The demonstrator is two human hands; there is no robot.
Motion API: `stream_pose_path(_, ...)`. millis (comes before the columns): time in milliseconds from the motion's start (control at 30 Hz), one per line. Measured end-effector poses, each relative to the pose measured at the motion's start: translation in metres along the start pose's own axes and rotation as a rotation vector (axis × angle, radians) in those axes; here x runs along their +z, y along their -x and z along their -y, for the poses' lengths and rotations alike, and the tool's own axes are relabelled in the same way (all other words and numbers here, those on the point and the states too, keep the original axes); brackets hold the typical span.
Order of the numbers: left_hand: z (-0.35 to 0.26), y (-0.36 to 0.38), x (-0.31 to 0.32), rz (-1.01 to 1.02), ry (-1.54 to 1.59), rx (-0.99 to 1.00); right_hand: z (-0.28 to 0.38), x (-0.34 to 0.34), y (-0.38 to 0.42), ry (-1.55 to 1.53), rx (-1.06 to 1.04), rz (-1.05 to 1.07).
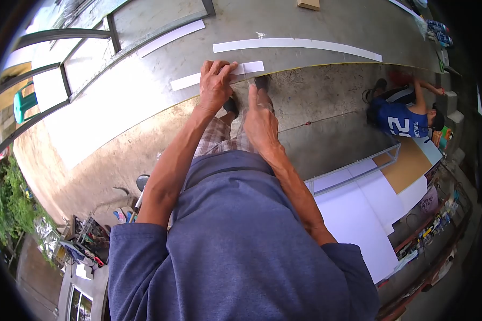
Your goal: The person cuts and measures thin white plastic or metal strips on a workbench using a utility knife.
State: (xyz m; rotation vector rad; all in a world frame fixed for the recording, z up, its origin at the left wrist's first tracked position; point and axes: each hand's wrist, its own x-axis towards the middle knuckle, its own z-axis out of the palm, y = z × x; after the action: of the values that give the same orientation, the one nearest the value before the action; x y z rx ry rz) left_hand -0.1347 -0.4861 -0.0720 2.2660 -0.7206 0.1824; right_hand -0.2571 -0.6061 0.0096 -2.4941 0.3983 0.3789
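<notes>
A short white strip [250,67] lies along the near edge of the grey table. My left hand [216,84] is closed over its middle, fingers bent and pressed onto it, so part of the strip is hidden. Just off the table edge, to the right and nearer my body, is my right hand [261,125]. Its index finger points out toward the edge and the other fingers are curled; I see nothing held in it. Beyond the hands lies a longer white strip [294,44], with another white strip [171,38] at the upper left.
A metal frame [112,33] rests at the table's upper left. At the top is a small brown block [308,4]. A person in a blue jersey [399,116] sits low on the right. White sheets [353,214] and a brown board [407,168] lie at lower right.
</notes>
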Motion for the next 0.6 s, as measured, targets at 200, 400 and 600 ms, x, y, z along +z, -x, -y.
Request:
stream_pose_path(200,0.0,-0.002,-0.004,0.028,-0.007,-0.006,-0.019,0.008,0.023,-0.211,-0.032,-0.091)
stream_pose_path(400,0.007,-0.007,-0.017,0.083,0.187,-0.087,-0.043,-0.028,0.028,-1.161,0.251,-0.018)
stream_pose_path(600,0.022,-0.026,-0.039,-0.075,0.094,-0.078,-0.066,-0.018,0.005,-1.546,0.238,-0.089)
